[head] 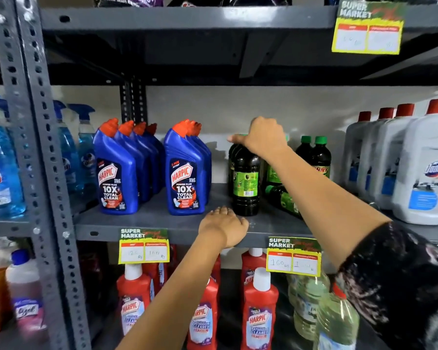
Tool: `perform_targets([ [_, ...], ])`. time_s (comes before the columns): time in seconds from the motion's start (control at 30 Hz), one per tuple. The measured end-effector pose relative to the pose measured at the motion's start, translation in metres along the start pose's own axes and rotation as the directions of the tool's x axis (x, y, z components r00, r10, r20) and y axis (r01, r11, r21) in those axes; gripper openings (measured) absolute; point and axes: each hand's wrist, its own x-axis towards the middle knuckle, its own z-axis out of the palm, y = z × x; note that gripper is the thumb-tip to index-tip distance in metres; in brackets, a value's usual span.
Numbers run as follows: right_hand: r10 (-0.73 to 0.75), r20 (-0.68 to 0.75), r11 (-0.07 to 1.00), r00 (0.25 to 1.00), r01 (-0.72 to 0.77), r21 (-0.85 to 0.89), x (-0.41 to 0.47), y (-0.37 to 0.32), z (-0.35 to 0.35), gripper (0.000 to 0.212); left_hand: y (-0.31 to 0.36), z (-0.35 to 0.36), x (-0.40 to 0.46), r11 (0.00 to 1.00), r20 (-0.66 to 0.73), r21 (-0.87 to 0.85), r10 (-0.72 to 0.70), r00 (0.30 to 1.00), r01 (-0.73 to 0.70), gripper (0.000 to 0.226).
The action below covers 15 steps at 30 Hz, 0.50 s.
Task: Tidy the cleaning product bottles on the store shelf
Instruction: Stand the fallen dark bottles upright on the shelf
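On the middle grey shelf (162,223) my right hand (261,135) is closed over the cap of an upright dark bottle with a green label (245,183). A second dark bottle stands just behind that one. One more dark bottle (283,200) lies on its side behind my right forearm. Two green-capped dark bottles (314,157) stand further right. My left hand (223,226) rests flat on the shelf's front edge, fingers spread, holding nothing. Two rows of blue Harpic bottles (185,170) with orange caps stand to the left.
White red-capped bottles (420,168) fill the shelf's right end. Blue spray bottles (0,157) stand on the neighbouring rack, past the grey upright (36,152). Below are red Harpic bottles (259,309), clear bottles (336,322) and yellow price tags (293,256).
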Motion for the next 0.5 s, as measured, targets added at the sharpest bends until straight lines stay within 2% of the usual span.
perform_targets([
  [0.03,0.006,0.012,0.996,1.000,-0.004,-0.084,0.002,-0.005,0.000,0.064,0.000,0.000,0.001,1.000,-0.002,0.001,0.001,1.000,-0.001,0.064],
  [0.1,0.018,0.009,0.992,1.000,-0.016,-0.128,0.005,-0.010,0.004,0.058,-0.001,0.002,0.002,1.000,-0.002,-0.003,0.002,1.000,-0.002,0.065],
  [0.23,0.053,0.054,0.999,0.997,-0.053,-0.002,0.013,-0.003,0.005,0.047,-0.001,0.003,0.004,1.000,0.001,-0.013,0.001,1.000,-0.001,0.065],
  [0.33,0.026,0.190,0.958,0.981,-0.079,0.276,0.017,0.017,0.002,0.030,-0.003,0.005,0.006,1.000,0.013,-0.008,-0.003,1.000,0.003,0.065],
  [0.43,-0.106,0.344,0.745,0.933,-0.154,0.649,0.011,0.036,0.001,0.023,-0.004,0.005,0.005,1.000,0.006,-0.002,0.009,1.000,-0.009,0.066],
  [0.5,-0.196,0.395,0.623,0.898,-0.197,0.757,0.007,0.041,0.003,0.025,-0.003,0.004,0.004,1.000,0.008,0.009,0.011,1.000,-0.011,0.066],
])
